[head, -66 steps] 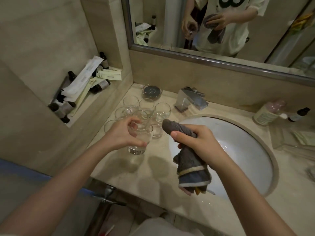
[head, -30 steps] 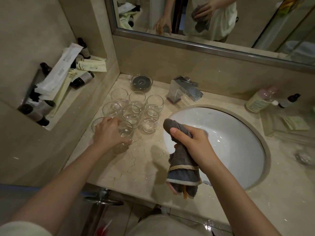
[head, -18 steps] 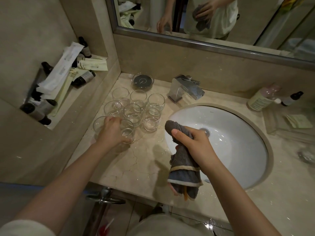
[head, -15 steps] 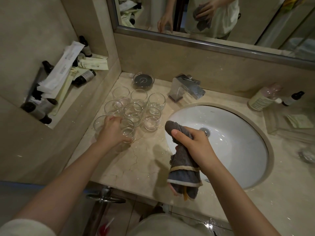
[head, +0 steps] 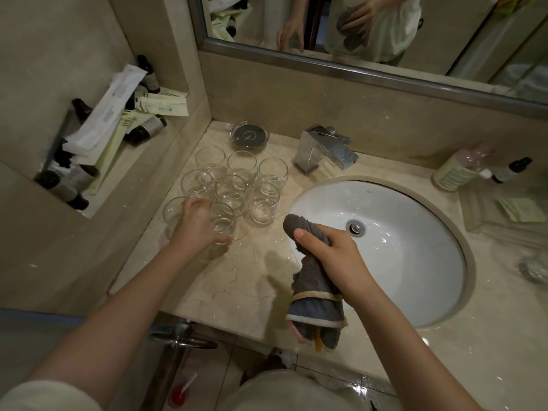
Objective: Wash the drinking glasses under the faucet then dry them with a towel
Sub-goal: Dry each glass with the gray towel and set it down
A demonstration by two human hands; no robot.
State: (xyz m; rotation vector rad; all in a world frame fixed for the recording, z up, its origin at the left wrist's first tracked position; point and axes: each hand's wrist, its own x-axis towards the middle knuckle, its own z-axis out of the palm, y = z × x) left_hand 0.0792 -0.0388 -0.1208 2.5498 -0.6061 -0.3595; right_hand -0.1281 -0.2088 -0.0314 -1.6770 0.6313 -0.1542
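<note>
Eight drinking glasses (head: 268, 173) (one gripped), one towel (head: 314, 295), one faucet (head: 324, 151), one sink (head: 415, 262), two hands

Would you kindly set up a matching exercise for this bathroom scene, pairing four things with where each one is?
Things:
1. towel
2. faucet
3. round dish
4. front glass

Places:
A. behind the cluster of glasses, near the back wall
B. in the left hand, on the counter
C. gripped in the right hand
D. at the back rim of the sink

Pairs: 1-C, 2-D, 3-A, 4-B

Grey towel (head: 314, 295) with cream band, white sink (head: 415, 262), beige marble counter (head: 243, 280).
</note>
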